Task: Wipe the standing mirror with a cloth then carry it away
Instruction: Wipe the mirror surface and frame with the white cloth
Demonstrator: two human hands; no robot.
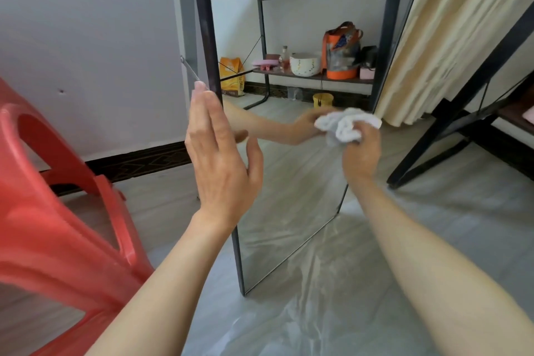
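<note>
Standing mirror [291, 182]: upright on the floor [332, 298], dark frame, beside a red plastic chair [57, 225]. Left hand [222, 159]: fingers straight, flat against the frame's left edge. Right hand [359, 153]: grip clamped on a crumpled white cloth [345, 124], pressed to the glass.

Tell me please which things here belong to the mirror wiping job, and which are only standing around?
Belong to the job:
standing mirror
white cloth, gripped in the right hand
left hand, open at the mirror's left edge

Only standing around:
red plastic chair
black metal shelf
cream curtain
</note>
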